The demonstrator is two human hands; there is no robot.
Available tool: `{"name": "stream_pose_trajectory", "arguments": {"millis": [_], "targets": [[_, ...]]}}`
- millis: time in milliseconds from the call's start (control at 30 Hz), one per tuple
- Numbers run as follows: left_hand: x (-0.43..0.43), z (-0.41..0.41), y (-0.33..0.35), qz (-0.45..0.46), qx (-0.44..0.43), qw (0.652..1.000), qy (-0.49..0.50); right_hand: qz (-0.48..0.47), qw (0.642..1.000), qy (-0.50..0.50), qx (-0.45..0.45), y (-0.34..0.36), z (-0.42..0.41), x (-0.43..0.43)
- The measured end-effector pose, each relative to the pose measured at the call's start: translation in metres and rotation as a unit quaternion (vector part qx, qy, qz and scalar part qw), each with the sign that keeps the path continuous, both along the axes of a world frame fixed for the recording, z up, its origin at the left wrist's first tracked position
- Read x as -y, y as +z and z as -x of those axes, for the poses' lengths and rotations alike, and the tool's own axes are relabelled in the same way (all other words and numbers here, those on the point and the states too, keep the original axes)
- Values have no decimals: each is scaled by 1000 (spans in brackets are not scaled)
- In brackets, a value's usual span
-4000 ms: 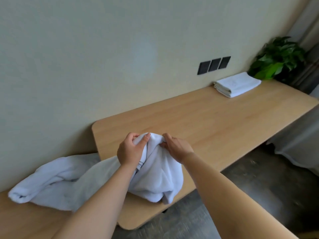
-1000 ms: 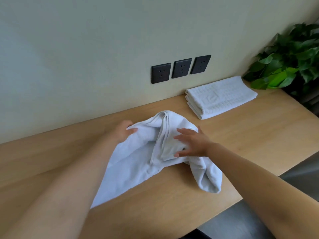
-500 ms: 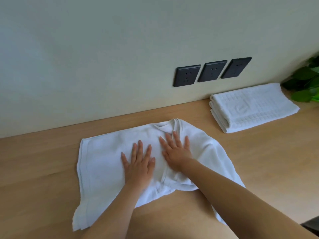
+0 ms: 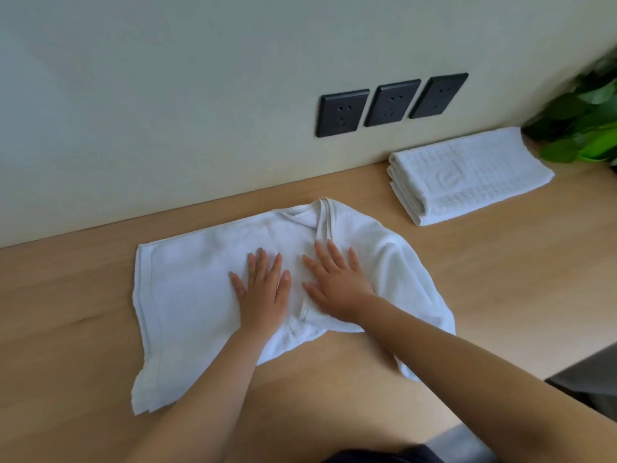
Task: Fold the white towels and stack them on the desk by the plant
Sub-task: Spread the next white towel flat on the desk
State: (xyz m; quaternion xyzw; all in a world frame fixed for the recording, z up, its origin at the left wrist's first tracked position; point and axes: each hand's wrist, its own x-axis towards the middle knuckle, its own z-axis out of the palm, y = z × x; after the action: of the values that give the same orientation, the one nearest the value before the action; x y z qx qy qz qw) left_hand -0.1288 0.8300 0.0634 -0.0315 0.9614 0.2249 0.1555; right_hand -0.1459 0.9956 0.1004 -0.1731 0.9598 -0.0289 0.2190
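One folded towel (image 4: pixel 467 172) sits just beside the plant (image 4: pixel 581 128); the loose towel (image 4: pixel 187 295) lies rumpled on the counter (image 4: pixel 66 312), well apart from the plant, so I judge its folding and stacking are left. My left hand (image 4: pixel 263 292) and right hand (image 4: pixel 337 289) press it flat, fingers (image 4: pixel 335 257) straight, grasping nothing; bare counter runs toward the plant, with the front edge near my right arm.

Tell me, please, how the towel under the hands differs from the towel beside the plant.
The spread towel lies flat and rumpled, its right side bunched; the folded towel is a neat layered rectangle.
The left hand and right hand press flat on the spread towel; nothing touches the folded towel.
The spread towel lies nearer the person; the folded towel sits by the wall beside the plant.
Both are white and rest on the desk.
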Motion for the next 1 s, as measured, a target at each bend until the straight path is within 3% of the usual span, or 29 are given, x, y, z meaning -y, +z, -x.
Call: {"name": "stream_pose_trajectory", "arguments": {"millis": [100,267,400,667,867,1000], "targets": [[-12,-13,2,-78,-17,997,-9,-28,1000,10,-10,9,-36,-15],[2,-25,-12,36,-42,994,-98,-58,997,13,-57,7,-62,-28],[21,-39,-16,43,-85,991,-98,-51,998,9,-46,11,-57,-27],[50,-74,-14,65,-86,992,-64,-8,998,-10,-56,9,-74,-15],[57,-83,-3,32,-88,995,-27,40,999,-23,-23,18,-80,-9],[26,-52,16,-60,-107,986,-113,112,989,-94,20,38,-72,-14]]}}
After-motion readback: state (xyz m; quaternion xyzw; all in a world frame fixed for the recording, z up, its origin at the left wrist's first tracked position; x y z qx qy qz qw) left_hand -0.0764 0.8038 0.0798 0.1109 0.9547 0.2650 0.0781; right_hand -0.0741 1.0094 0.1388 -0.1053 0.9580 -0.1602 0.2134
